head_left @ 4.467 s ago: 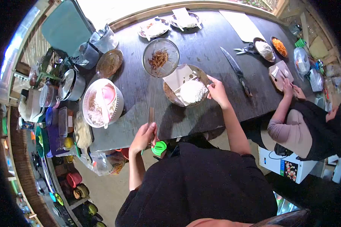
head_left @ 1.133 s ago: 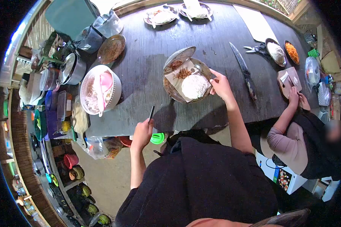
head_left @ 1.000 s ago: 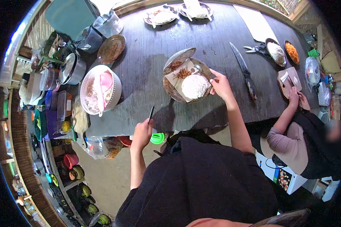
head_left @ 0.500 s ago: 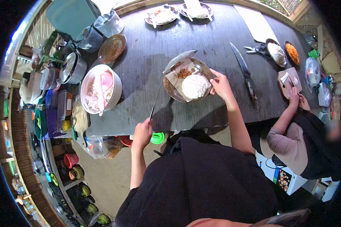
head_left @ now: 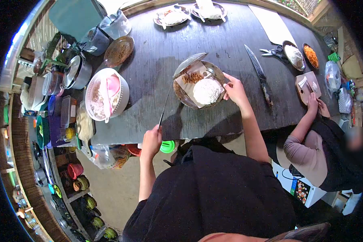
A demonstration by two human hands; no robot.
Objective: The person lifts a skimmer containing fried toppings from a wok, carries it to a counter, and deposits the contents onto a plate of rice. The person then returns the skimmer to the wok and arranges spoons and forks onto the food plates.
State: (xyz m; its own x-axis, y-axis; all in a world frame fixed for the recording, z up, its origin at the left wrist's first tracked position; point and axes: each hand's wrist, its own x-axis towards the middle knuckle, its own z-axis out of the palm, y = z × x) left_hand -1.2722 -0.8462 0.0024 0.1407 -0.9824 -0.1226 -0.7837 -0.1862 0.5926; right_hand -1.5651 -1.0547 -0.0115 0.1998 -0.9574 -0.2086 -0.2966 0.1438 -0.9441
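My left hand point(head_left: 152, 142) is wrapped round the long thin handle of a mesh strainer point(head_left: 188, 63), whose round head stands tilted on edge over the upper left of a brown plate point(head_left: 184, 97). Brown fried shreds point(head_left: 193, 77) lie beneath it on paper. Beside them, a white dome of rice point(head_left: 207, 91) fills the middle of the plate, with a spoon partly showing behind. On the plate's right rim, my right hand point(head_left: 235, 92) grips the edge between thumb and fingers.
A white basket point(head_left: 126, 97) of rice with a pink scoop stands left. To the right lie a large knife point(head_left: 257, 68), scissors point(head_left: 275, 52) and two food bowls. A co-worker's hands point(head_left: 313, 104) are at a cutting board point(head_left: 300, 90). Two served plates sit at the back.
The strainer has gone from level, left of the plate, to tilted over it. Brown shreds now lie on the paper and have spread leftward in the last half second. My right hand stays at the rim.
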